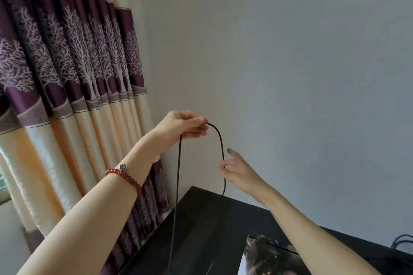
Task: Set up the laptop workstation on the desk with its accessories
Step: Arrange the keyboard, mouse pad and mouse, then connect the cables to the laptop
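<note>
Hanging looped from left hand (186, 126), thin black cable (220, 140)

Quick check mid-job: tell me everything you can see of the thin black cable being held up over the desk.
The thin black cable looks round, smooth and rubbery. It is raised in front of the grey wall, bent into an upside-down U. The left hand pinches it at the top of the bend; the right hand touches its right strand lower down, fingers loosely spread. The left strand hangs long and nearly straight past the black desk's edge; the right strand drops towards the desk top. No plug or end shows.
</note>
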Demonstrator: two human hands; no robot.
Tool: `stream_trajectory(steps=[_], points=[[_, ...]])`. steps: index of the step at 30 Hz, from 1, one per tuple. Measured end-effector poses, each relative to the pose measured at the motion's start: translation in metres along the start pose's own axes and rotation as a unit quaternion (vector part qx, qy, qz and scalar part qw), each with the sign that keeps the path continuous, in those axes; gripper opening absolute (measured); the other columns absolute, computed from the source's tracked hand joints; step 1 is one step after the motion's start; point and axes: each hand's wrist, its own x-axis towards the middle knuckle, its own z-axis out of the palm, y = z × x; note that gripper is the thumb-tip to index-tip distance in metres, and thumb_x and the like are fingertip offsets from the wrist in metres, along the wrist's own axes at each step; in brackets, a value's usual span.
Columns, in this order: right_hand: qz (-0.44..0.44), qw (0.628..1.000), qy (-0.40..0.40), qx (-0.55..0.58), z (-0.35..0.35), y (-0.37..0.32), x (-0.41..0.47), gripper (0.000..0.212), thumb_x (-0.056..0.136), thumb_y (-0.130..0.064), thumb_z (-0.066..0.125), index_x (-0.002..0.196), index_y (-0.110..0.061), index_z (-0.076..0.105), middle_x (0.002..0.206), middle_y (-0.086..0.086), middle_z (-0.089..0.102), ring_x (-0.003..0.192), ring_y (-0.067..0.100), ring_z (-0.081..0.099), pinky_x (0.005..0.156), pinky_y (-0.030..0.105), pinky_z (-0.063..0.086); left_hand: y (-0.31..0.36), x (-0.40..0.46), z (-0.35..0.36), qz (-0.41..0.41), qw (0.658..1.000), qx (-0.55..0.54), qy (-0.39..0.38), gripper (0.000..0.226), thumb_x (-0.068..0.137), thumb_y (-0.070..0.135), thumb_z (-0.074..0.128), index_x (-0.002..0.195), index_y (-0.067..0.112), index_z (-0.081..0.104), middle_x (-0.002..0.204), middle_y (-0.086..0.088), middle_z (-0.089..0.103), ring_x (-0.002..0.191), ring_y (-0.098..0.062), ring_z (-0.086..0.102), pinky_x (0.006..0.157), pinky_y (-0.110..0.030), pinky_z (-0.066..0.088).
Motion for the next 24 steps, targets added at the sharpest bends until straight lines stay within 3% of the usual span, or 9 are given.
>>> stream_trajectory(steps=[2,6,8,11,14,16,19,22,24], points=[[-0.015,0.993,0.118,-0.022,0.006,-0.008,0.009,0.053,0.087,-0.03,0.059,0.131,-0.018,0.033,0.095,0.005,0.059,0.088,0.015,0.059,0.08,0.026,0.048,-0.004,-0.002,0.003,0.04,0.998,0.05,0.008,0.009,0.087,0.011,0.059,0.087,0.012,0.068,0.074,0.003,0.072,0.061,-0.008,0.065,0.062,-0.019,0.054],[0.027,0.965,0.096,-0.242,0.004,-0.006,0.027,0.018,0.089,-0.036,0.05,0.086,-0.019,0.055,0.076,-0.003,0.057,0.078,0.018,0.058,0.059,0.026,0.039,-0.01,-0.011,0.001,0.089,0.99,-0.002,0.107,0.016,0.089,0.005,0.055,0.093,0.013,0.068,0.072,0.008,0.073,0.055,-0.006,0.062,0.06,-0.018,0.053],[0.052,0.954,0.141,-0.261,-0.003,0.0,0.028,0.03,0.09,-0.032,0.045,0.065,-0.017,0.049,0.066,0.0,0.056,0.069,0.022,0.058,0.053,0.024,0.034,-0.017,-0.014,-0.01,0.109,0.973,-0.039,0.2,0.018,0.09,0.005,0.053,0.093,0.015,0.067,0.071,0.009,0.073,0.057,-0.005,0.064,0.061,-0.016,0.051],[0.105,0.941,0.184,-0.262,-0.023,0.016,0.027,0.032,0.089,-0.033,0.045,0.062,-0.017,0.05,0.07,0.004,0.065,0.065,0.023,0.061,0.057,0.026,0.042,-0.036,-0.021,-0.035,0.116,0.939,-0.043,0.322,0.019,0.09,0.006,0.054,0.09,0.019,0.067,0.079,0.004,0.071,0.06,-0.002,0.064,0.061,-0.013,0.05],[0.088,0.972,0.185,-0.118,-0.035,0.027,0.025,0.023,0.09,-0.03,0.05,0.076,-0.015,0.06,0.075,0.008,0.069,0.062,0.022,0.064,0.068,0.037,0.056,-0.067,-0.028,-0.056,0.048,0.918,0.101,0.381,0.02,0.088,0.006,0.052,0.097,0.014,0.069,0.087,-0.004,0.07,0.055,0.001,0.057,0.059,-0.015,0.046],[0.049,0.984,0.172,-0.016,-0.035,0.023,0.026,0.015,0.092,-0.016,0.048,0.088,-0.012,0.062,0.085,0.012,0.068,0.071,0.021,0.064,0.065,0.032,0.057,-0.088,-0.031,-0.061,-0.048,0.916,0.195,0.346,0.023,0.087,0.008,0.052,0.1,0.015,0.07,0.098,-0.004,0.068,0.069,-0.005,0.056,0.07,-0.024,0.044],[0.02,0.981,0.139,0.136,-0.03,0.008,0.022,0.022,0.092,-0.002,0.041,0.091,-0.008,0.062,0.088,0.013,0.065,0.081,0.023,0.063,0.066,0.027,0.053,-0.107,-0.032,-0.051,-0.138,0.941,0.191,0.242,0.022,0.088,0.015,0.054,0.105,0.012,0.069,0.112,-0.004,0.064,0.102,-0.018,0.057,0.086,-0.026,0.04],[-0.008,0.979,0.117,0.168,-0.017,0.0,0.014,0.018,0.093,-0.005,0.044,0.085,-0.008,0.059,0.073,0.008,0.063,0.072,0.02,0.061,0.064,0.024,0.048,-0.112,-0.028,-0.022,-0.176,0.971,0.086,0.136,0.027,0.095,0.02,0.046,0.109,0.004,0.063,0.116,-0.009,0.064,0.091,-0.019,0.062,0.077,-0.021,0.047],[-0.017,0.987,0.091,0.133,-0.006,0.001,0.004,0.008,0.092,-0.002,0.046,0.094,-0.009,0.05,0.067,0.005,0.062,0.067,0.015,0.059,0.062,0.02,0.047,-0.12,-0.024,0.001,-0.219,0.973,0.034,0.066,0.031,0.098,0.026,0.04,0.105,0.007,0.064,0.117,-0.011,0.064,0.097,-0.022,0.063,0.086,-0.03,0.048]])
